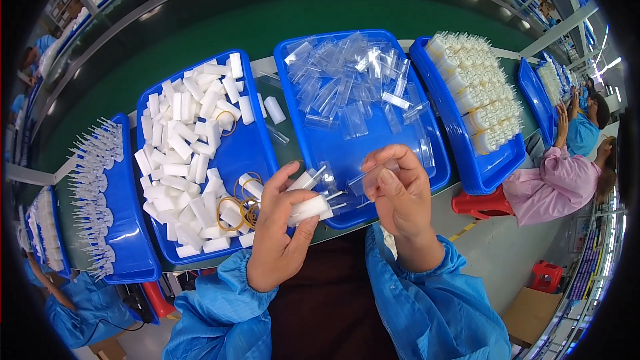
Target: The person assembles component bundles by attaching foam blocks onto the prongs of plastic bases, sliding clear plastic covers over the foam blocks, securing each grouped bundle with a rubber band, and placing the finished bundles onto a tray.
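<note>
Over the near edge of the trays, my left hand [277, 243] is closed around a white rectangular block [309, 210] with thin white sticks poking out of its right end. A second white block piece shows at its fingertips. Just to the right, my right hand [403, 190] pinches a clear plastic sleeve [362, 183] between thumb and fingers, close to the stick ends but apart from them. Below my left hand's side lies a blue tray [248, 151] of loose white blocks [177, 143]; beyond both hands is a blue tray [337, 153] of clear plastic sleeves [343, 80].
Tan rubber bands [241, 217] lie among the blocks. Stacked blue trays [490, 172] at right hold bundled white pieces [473, 87]. A tray [130, 233] at far left carries white stick-ended parts [93, 193]. A green conveyor belt [267, 17] runs behind. Co-workers [553, 173] sit at right.
</note>
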Available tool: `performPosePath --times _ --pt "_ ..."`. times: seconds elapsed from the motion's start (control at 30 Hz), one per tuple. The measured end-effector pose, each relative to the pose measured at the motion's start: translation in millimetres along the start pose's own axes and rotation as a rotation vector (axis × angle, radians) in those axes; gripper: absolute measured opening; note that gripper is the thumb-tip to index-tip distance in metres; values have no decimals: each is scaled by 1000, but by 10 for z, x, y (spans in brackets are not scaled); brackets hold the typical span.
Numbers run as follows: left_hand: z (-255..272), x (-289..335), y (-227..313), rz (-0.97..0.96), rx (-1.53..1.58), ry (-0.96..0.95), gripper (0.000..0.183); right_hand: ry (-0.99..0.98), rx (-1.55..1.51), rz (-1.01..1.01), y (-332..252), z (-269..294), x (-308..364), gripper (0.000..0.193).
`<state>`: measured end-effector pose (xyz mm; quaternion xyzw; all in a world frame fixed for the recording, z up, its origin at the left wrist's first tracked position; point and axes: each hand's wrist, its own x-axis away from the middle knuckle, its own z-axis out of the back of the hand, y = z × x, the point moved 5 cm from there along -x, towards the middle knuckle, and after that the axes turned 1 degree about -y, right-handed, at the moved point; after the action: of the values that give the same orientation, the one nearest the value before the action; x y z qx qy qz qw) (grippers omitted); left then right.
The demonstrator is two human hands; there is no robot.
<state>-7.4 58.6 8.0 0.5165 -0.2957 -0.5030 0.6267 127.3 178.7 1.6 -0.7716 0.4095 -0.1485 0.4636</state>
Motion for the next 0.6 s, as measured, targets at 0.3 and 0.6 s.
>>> performPosePath --times 0.3,0.6 --pt "20 21 29 -63 -106 37 22 -16 284 22 104 -207 100 30" --pt "20 23 10 -28 -104 37 22 13 37 -150 264 -165 95 25"
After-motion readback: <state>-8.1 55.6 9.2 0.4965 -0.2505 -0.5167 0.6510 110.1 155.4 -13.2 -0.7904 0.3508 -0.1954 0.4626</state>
